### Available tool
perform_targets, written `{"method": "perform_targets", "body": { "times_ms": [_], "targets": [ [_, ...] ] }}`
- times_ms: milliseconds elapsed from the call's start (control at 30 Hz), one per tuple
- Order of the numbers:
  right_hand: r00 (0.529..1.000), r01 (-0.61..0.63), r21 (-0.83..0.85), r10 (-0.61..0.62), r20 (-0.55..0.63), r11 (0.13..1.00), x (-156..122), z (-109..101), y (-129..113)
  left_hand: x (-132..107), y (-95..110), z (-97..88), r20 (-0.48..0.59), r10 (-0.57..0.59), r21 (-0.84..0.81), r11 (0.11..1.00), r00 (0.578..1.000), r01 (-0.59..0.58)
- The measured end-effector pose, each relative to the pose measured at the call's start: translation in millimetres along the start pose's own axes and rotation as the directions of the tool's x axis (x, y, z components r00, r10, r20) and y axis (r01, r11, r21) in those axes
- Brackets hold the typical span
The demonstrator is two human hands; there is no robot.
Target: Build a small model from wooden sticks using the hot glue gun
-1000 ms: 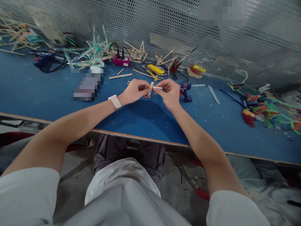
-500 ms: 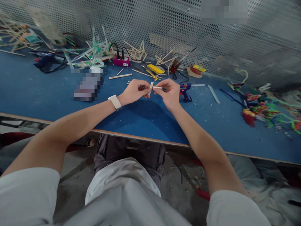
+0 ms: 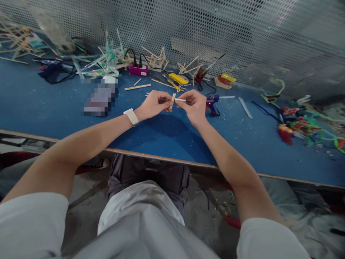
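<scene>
My left hand [image 3: 156, 104] pinches a short pair of pale wooden sticks [image 3: 173, 97], held nearly upright above the blue table. Between the thumb and fingers of my right hand [image 3: 194, 106] is another short wooden stick [image 3: 181, 99], lying crosswise with its left end at the upright pair. Whether the pieces are stuck together I cannot tell. Just right of my right hand rests a blue glue gun [image 3: 212, 104] with a small red light, a clear glue stick [image 3: 226, 97] poking from its back.
Behind my hands lie a yellow utility knife [image 3: 178, 79], loose wooden sticks [image 3: 138, 87] and a magenta power strip [image 3: 138, 69]. A blurred phone-like object [image 3: 100, 97] is at left. Another glue stick [image 3: 245, 108] and colourful scraps [image 3: 299, 124] are at right. A perforated metal panel [image 3: 194, 32] stands behind.
</scene>
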State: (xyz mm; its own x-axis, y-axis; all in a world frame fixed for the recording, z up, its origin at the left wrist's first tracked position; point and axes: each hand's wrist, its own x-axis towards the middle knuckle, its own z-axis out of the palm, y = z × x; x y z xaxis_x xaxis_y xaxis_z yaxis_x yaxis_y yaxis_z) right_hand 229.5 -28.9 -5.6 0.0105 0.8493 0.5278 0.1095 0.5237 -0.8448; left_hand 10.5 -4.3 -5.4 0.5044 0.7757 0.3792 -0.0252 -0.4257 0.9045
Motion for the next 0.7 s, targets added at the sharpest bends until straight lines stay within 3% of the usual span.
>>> {"method": "perform_targets", "body": {
  "times_ms": [700],
  "targets": [
    [1.000,-0.024,-0.017,0.024,0.006,1.000,0.6,-1.7,0.5,-0.4,3.1,0.1,0.000,-0.008,0.013,1.000,1.000,0.008]
  ]
}}
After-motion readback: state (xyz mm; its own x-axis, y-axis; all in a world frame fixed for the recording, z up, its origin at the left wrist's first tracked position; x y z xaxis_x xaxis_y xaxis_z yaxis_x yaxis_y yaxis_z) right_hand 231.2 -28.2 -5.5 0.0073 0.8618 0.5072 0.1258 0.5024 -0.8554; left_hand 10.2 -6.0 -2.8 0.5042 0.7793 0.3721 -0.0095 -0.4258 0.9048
